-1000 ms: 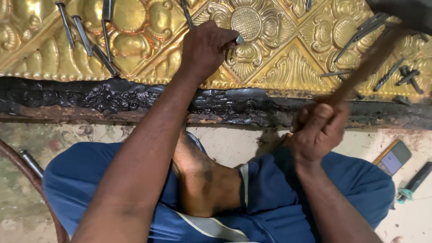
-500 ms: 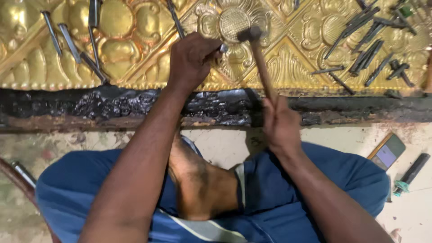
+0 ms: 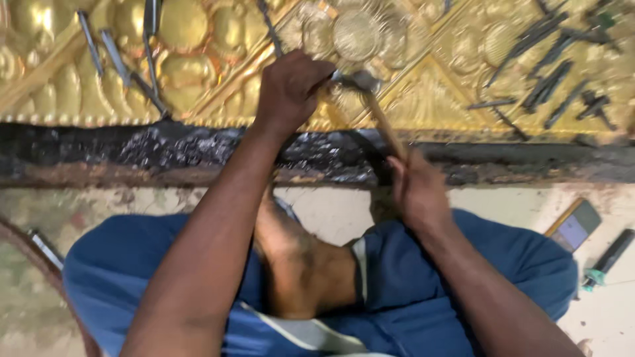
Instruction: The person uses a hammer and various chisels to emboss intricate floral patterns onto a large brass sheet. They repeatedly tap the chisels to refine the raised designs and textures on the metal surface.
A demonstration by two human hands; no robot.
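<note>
While right hand [image 3: 415,192] grips it, hammer [image 3: 377,109] points up-left w/ head at punch [image 3: 334,77].

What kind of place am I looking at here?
Probably a metal-embossing workshop, worked on the floor: a gold-coloured embossed metal sheet, loose dark steel punches lying on it, and a wooden-handled hammer in the right hand.

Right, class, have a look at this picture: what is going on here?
A person sits cross-legged on the floor before a golden embossed metal sheet set on a black bed. The left hand holds a thin punch against the sheet. The right hand grips a wooden-handled hammer, its head at the punch's end. Spare punches lie scattered across the sheet.
</note>
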